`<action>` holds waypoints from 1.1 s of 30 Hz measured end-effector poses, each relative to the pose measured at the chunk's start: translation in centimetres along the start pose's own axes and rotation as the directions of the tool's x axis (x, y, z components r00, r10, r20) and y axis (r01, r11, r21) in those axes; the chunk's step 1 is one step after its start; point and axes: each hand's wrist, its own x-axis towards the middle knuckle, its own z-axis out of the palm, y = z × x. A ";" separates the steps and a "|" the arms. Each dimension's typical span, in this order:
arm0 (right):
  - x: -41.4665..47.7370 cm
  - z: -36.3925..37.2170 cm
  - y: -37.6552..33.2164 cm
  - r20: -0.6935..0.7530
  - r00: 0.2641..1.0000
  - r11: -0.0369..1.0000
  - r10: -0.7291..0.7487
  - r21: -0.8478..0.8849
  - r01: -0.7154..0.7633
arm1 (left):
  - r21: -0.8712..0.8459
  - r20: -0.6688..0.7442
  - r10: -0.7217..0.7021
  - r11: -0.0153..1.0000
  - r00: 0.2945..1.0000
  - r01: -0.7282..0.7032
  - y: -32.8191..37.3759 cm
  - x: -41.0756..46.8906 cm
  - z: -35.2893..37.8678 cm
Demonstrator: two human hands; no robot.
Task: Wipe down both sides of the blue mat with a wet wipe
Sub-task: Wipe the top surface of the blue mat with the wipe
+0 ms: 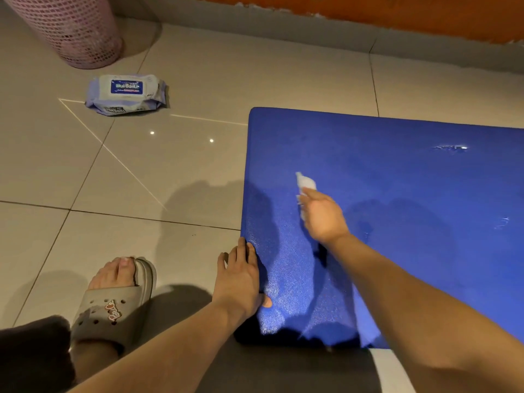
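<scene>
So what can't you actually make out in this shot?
All from the head view:
- The mat: its underside faces the floor, and its right part is cut off by the frame edge.
- The wipe: mostly covered by the right hand.
- The basket: its top is cut off by the upper edge, so its contents go unseen.
- The pack: its small print is too small to read.
</scene>
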 end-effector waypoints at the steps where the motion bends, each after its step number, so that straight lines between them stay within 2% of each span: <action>1: -0.5 -0.5 1.6 -0.029 0.998 0.998 0.061 0.005 -0.061 | -0.003 0.003 0.001 1.000 1.000 -0.001 0.0 0.0 0.0; 3: -1.3 -1.0 3.1 -0.022 0.988 0.988 0.151 0.016 -0.151 | -0.010 0.004 0.000 1.000 1.000 0.000 0.0 0.0 0.0; 5: -1.0 -0.8 2.2 -0.015 0.988 0.987 0.155 0.050 -0.154 | -0.013 0.007 -0.002 1.000 1.000 0.002 0.0 0.0 -0.2; 8: 0.4 0.5 -2.6 -0.033 0.997 0.990 0.066 0.123 -0.061 | 0.004 0.013 -0.014 1.000 1.000 0.014 0.2 0.1 -0.2; 13: 2.6 1.6 -10.9 0.059 0.994 0.980 -0.089 0.184 0.077 | 0.064 0.038 -0.024 0.998 0.999 0.022 0.7 0.2 -0.8; 17: 2.9 1.0 -9.7 0.068 0.979 0.971 -0.194 0.154 0.182 | 0.099 0.058 -0.055 0.994 0.997 0.049 1.2 0.6 -1.0; 22: 0.4 -0.8 -0.6 -0.036 0.999 1.000 0.001 0.007 0.000 | 0.130 0.063 -0.057 0.990 0.996 0.048 1.4 0.8 -1.2; 26: -2.4 -1.5 5.6 -0.165 0.938 0.952 0.303 0.085 -0.293 | 0.132 0.064 -0.063 0.990 0.996 0.054 1.3 0.9 -1.1; 30: -2.3 -1.1 3.2 -0.092 0.866 0.851 0.492 0.263 -0.456 | 0.132 0.058 -0.066 0.990 0.996 0.058 1.4 0.8 -1.1; 33: -1.3 0.0 -1.7 -0.061 0.907 0.856 0.416 0.363 -0.368 | 0.138 0.060 -0.072 0.988 0.996 0.063 1.5 0.8 -1.3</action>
